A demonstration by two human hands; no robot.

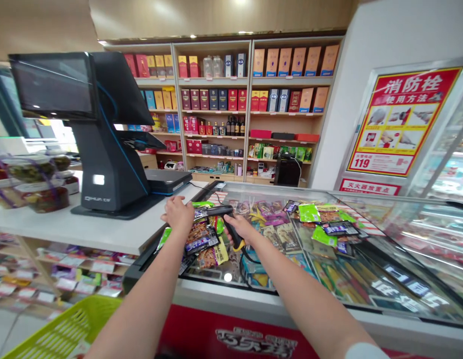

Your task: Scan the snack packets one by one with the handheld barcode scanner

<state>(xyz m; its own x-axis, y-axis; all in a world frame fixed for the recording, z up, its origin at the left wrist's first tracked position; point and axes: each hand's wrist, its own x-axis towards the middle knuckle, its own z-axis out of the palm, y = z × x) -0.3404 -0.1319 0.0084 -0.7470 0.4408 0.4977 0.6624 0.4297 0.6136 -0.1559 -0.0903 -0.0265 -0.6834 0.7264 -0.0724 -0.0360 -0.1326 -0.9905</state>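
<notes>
My right hand (239, 228) is wrapped around the handle of a black handheld barcode scanner (221, 210) with a yellow part near its base. The scanner's head points left, toward my left hand (179, 215). My left hand's fingers are curled at a green-edged snack packet (202, 205), partly hidden by the hand and the scanner. Under both hands, several dark snack packets (203, 237) and a yellow packet (220, 252) are piled on the glass top of a display freezer (231, 273). A black cable (243, 269) hangs below the scanner.
More green and dark snack packets (328, 227) lie on the glass at right. A point-of-sale terminal (107, 144) and lidded tubs (42, 192) stand on the white counter (119, 232) at left. A green basket (72, 329) is at lower left. Shelves of boxes (214, 99) line the back.
</notes>
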